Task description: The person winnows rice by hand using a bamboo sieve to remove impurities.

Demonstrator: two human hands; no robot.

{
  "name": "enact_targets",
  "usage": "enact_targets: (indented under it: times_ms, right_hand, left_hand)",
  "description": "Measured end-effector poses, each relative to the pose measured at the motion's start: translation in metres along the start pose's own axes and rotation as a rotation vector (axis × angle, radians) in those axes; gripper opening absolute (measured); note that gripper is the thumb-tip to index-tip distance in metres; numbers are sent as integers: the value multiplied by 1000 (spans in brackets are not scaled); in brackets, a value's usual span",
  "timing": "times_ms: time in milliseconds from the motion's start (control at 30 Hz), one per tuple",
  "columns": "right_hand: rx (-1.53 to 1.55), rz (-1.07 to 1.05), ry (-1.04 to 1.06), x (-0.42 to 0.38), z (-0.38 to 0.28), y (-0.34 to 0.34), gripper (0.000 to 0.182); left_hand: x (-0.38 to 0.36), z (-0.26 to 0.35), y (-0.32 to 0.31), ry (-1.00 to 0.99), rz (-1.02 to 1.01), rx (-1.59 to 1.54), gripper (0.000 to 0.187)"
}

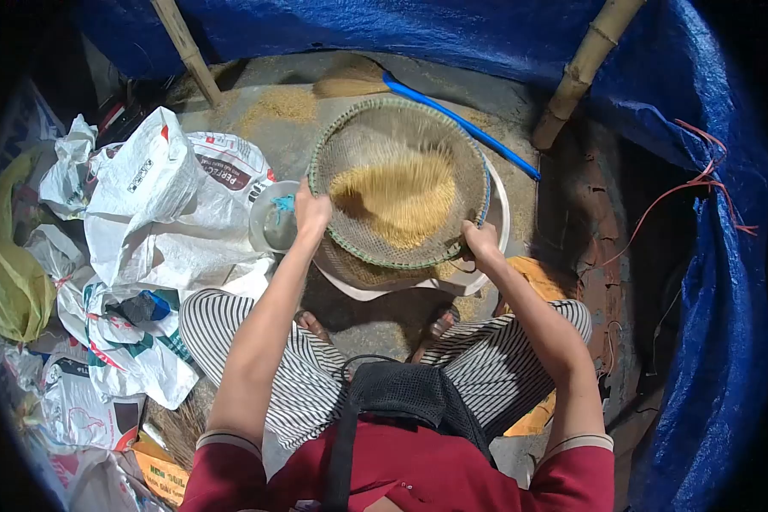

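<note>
A round woven sieve (350,141) with a green-bound rim is held out in front of me over a white basin (500,209). Golden grain (401,200) lies heaped in the sieve, its upper part streaked by motion. My left hand (313,212) is closed on the rim at the left side. At the lower right, my right hand (482,241) pinches the rim. A metal bowl (273,229) with something light blue in it sits just left of my left hand. Much of the basin is hidden beneath the sieve.
White plastic sacks (145,188) pile up on the left. Behind the sieve lies a broom with a blue handle (461,124), near scattered grain (286,104) on the floor. Bamboo poles (584,72) and blue tarpaulin (486,34) bound the space. An orange sack (538,282) lies at right.
</note>
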State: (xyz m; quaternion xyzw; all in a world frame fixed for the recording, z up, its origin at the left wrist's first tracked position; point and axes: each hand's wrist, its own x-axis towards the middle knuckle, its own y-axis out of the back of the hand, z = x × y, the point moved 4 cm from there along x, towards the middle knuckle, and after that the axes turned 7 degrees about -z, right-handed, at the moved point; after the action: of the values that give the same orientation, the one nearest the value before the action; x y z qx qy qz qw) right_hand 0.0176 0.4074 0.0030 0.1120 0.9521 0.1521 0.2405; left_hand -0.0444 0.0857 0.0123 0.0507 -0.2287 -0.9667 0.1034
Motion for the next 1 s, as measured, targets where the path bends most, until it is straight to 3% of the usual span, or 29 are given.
enact_targets:
  times_ms: [67,200,233,267,300,400,433,500,567,633,700,767,833,900,967,1000]
  right_hand:
    - [-5,-77,-54,-3,-2,1,20]
    - [22,-2,14,-6,-12,3,18]
    - [-22,111,256,-1,-14,7,17]
    - [-67,222,496,2,-15,12,16]
    - [-70,219,497,-3,-22,11,16]
    - [-46,248,440,-19,-37,11,15]
    - [-3,136,329,-10,-29,8,15]
    - [36,22,229,-1,-20,6,17]
    - [-24,-45,-40,0,1,2,24]
    - [-15,-105,-47,-3,-4,1,27]
    - [15,-183,-15,-11,-14,1,28]
    - [27,-213,23,-11,-20,4,27]
    - [-95,-93,360,-18,-40,7,26]
    - [80,-213,137,-38,-51,2,37]
    - [207,-428,-151,-40,-50,-5,33]
    - [235,-507,-200,-33,-40,-3,31]
  left_hand:
    - [3,-10,-3,0,5,-4,40]
    - [-7,25,11,-56,32,-149,40]
    - [-7,35,15,-57,34,-150,40]
    - [-9,50,21,-268,108,-252,40]
    - [-12,60,27,-479,184,-354,41]
    - [-10,61,28,-384,118,-341,42]
    - [-9,53,24,-383,117,-342,42]
    - [3,8,3,-48,40,-110,44]
    - [4,-10,-3,-14,12,-72,44]
    - [-1,-11,-5,150,-49,-102,44]
    - [2,-20,-7,140,-28,-130,44]
    - [12,-27,-9,127,-77,-418,48]
    - [17,-25,-1,170,-89,-384,50]
    - [16,-25,-2,123,-86,-520,54]
    - [15,-20,-5,114,-12,-470,55]
    - [17,-17,-4,31,-41,-373,54]
